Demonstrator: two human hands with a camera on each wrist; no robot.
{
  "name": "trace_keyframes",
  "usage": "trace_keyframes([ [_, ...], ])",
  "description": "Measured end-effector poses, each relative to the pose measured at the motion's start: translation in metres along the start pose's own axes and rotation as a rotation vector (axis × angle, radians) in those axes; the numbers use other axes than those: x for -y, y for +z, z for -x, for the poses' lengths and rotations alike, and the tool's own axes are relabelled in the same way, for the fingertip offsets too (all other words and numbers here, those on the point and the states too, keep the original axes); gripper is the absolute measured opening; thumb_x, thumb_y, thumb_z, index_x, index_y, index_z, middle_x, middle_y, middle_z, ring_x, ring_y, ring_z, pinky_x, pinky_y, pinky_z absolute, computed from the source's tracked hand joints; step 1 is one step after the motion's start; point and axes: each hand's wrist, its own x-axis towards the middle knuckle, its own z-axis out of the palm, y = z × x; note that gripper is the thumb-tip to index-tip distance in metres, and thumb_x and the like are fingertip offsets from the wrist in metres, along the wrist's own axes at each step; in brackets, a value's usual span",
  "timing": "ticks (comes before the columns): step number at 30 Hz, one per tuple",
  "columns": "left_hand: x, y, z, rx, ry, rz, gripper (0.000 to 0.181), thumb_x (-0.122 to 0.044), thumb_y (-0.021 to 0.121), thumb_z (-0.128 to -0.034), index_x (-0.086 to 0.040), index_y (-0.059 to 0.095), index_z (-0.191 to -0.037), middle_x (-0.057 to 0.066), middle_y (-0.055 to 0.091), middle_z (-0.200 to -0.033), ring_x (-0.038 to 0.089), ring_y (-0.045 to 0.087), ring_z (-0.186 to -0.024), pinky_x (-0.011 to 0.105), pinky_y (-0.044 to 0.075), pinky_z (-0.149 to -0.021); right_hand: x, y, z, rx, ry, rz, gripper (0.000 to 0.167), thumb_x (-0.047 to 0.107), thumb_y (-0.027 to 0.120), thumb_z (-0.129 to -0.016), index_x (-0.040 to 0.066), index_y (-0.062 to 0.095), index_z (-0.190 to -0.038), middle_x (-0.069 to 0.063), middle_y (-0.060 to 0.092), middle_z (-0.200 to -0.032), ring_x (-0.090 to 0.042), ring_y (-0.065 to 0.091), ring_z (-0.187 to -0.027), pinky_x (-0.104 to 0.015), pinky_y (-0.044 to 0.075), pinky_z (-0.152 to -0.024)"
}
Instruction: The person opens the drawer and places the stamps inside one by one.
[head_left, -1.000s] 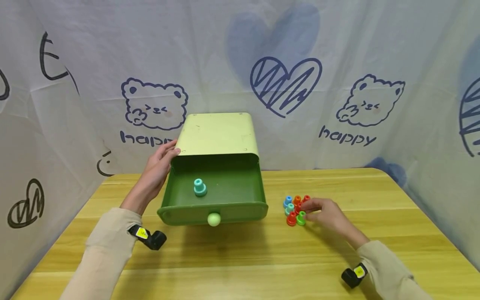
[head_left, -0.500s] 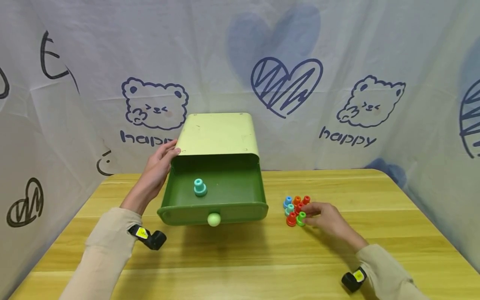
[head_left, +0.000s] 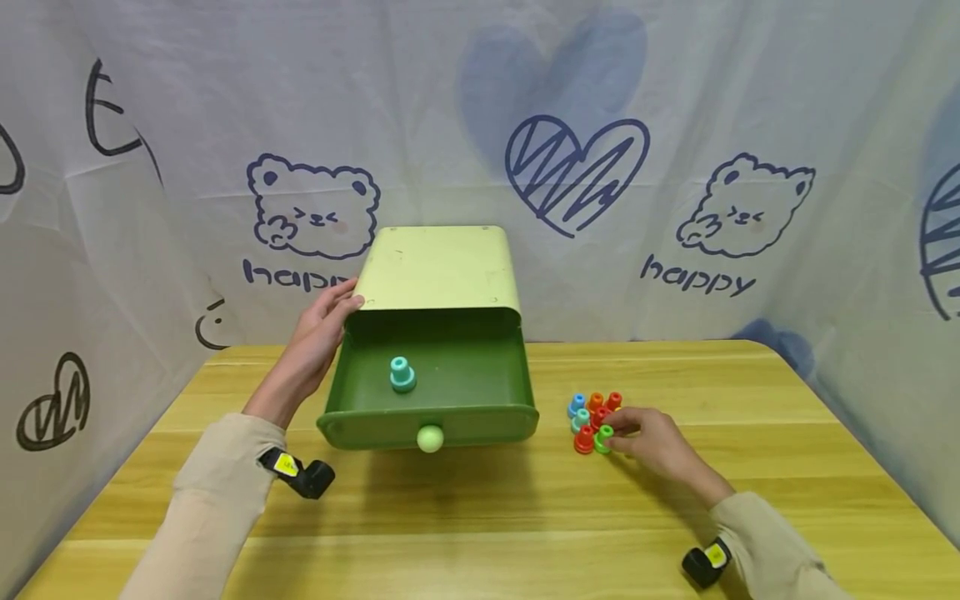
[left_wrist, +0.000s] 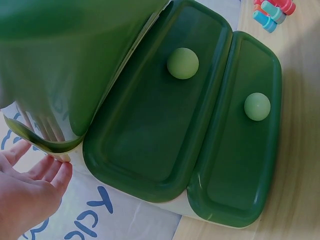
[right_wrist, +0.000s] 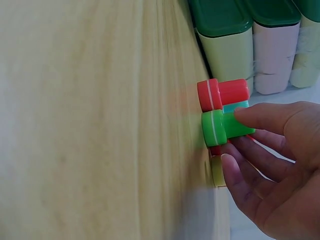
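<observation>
White cartoon-printed fabric (head_left: 427, 83) encloses a wood-grain table (head_left: 465, 550). On it stands a pale yellow and green cabinet (head_left: 438, 267), its top drawer (head_left: 480, 379) pulled out. The left hand (head_left: 313, 336) lies against the cabinet's side, fingers relaxed; the right hand (head_left: 652, 442) pinches a green peg (head_left: 603, 438) by its stem at the edge of a tight peg cluster (head_left: 584, 440), where a high grip and straight lift would best spare its neighbours. A teal peg (head_left: 402, 377) stands inside the drawer.

On the backdrop cloth (head_left: 420, 83), "happy" (head_left: 697, 276) reads whole at right of centre; left of centre, "happ" (head_left: 296, 276) shows, its end hidden. The yellow label (head_left: 286, 465), lower left, is illegible.
</observation>
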Motion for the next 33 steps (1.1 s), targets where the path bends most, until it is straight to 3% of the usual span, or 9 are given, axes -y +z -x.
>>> trace_keyframes([
  [11,0.002,-0.001,0.001,-0.013,-0.003,-0.007,0.064,-0.029,0.048,-0.0998,-0.006,0.021,-0.153,0.016,0.023,-0.156,0.027,0.023,-0.141,0.044,0.014,-0.116,0.006,-0.006,-0.001,0.024,0.029,0.013,0.022,0.008,0.072,-0.085,-0.001,0.07,-0.105,-0.006,0.068,-0.096,-0.025,0.062,-0.091,-0.031,0.054,-0.068],
  [20,0.001,-0.002,0.0,-0.009,0.002,-0.024,0.065,-0.031,0.048,-0.0998,-0.007,0.02,-0.154,0.016,0.022,-0.156,0.028,0.02,-0.142,0.047,0.011,-0.116,0.018,-0.023,-0.007,0.016,-0.054,0.091,0.02,0.011,0.073,-0.084,0.001,0.071,-0.101,-0.007,0.07,-0.095,-0.027,0.064,-0.091,-0.045,0.052,-0.08],
  [33,0.001,-0.001,0.0,0.002,-0.006,-0.015,0.065,-0.031,0.047,-0.1005,-0.008,0.018,-0.154,0.016,0.02,-0.157,0.027,0.018,-0.143,0.044,0.012,-0.116,0.043,-0.045,-0.026,0.043,-0.085,0.083,0.029,0.017,0.07,-0.088,-0.001,0.068,-0.111,-0.011,0.069,-0.102,-0.029,0.062,-0.096,-0.045,0.053,-0.081],
])
